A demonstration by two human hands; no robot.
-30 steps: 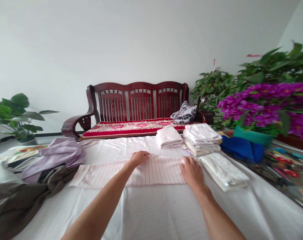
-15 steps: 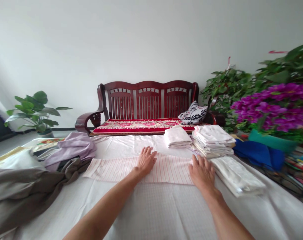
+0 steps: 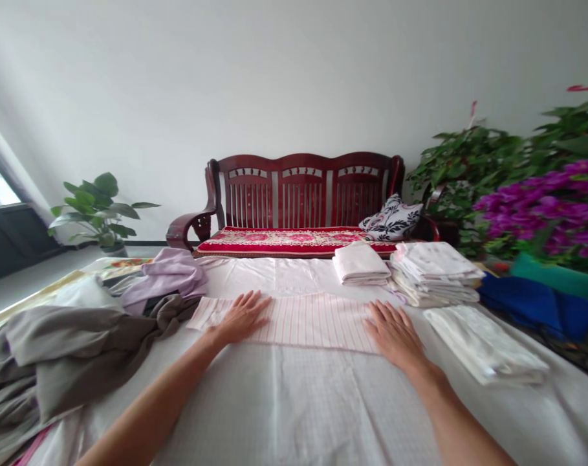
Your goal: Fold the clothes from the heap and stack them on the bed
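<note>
A pink-striped cloth (image 3: 313,323) lies stretched out in a long, flat band across the middle of a white sheet (image 3: 313,401), its stripes running near to far. 2 bare hands rest on it, both palm down. The left hand (image 3: 245,317) lies towards the cloth's left end, fingers spread and pinching nothing; a short length of the cloth shows beyond it to the left. The right hand (image 3: 395,333) is at the right end – its fingers also spread, tips on the cloth.

Just right of that hand lies a folded white cloth (image 3: 485,343). Farther back on the right are 2 piles side by side: a small folded stack (image 3: 360,264) and a taller folded stack (image 3: 434,275). On the left, a lavender garment (image 3: 172,275) sits crumpled on the far side of a heaped grey-brown garment (image 3: 80,353).

Beyond the sheet stands a dark red wooden bench (image 3: 306,200) with 3 slatted back panels, a red patterned cover (image 3: 279,241) and a black-and-white cushion (image 3: 393,218) at its right. A potted plant (image 3: 102,207) stands far left; purple flowers (image 3: 548,207) fill the right edge – blue fabric (image 3: 531,304) lies below them.
</note>
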